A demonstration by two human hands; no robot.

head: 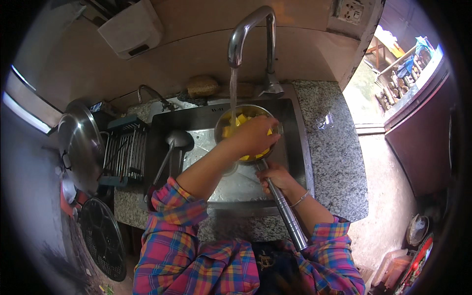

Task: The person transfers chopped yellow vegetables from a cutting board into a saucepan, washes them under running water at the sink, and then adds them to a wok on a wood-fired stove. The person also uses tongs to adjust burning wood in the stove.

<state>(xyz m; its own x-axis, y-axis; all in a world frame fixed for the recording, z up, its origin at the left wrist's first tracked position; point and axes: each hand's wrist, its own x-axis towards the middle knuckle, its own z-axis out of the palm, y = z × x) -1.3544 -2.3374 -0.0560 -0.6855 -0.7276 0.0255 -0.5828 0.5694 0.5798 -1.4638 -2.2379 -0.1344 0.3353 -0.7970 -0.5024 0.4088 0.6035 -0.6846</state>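
Observation:
A metal saucepan (221,116) with yellow food chunks (241,118) in it is held over the sink basin (199,147). Water (233,88) runs from the tall chrome tap (243,33) into its left side. My right hand (278,179) is wrapped around the pan's long steel handle (285,210), close to the bowl. Across the top of the pan reaches my left hand (254,136), its fingers near the right rim, over the chunks. It hides part of the food, and whether it grips any piece is not visible.
A steel ladle (179,139) leans in the sink's left side. Left of it are a dish rack (125,151) and a large metal lid (83,147). Granite counter (335,166) borders the right. A sponge (202,86) sits behind the sink, near a smaller tap (156,95).

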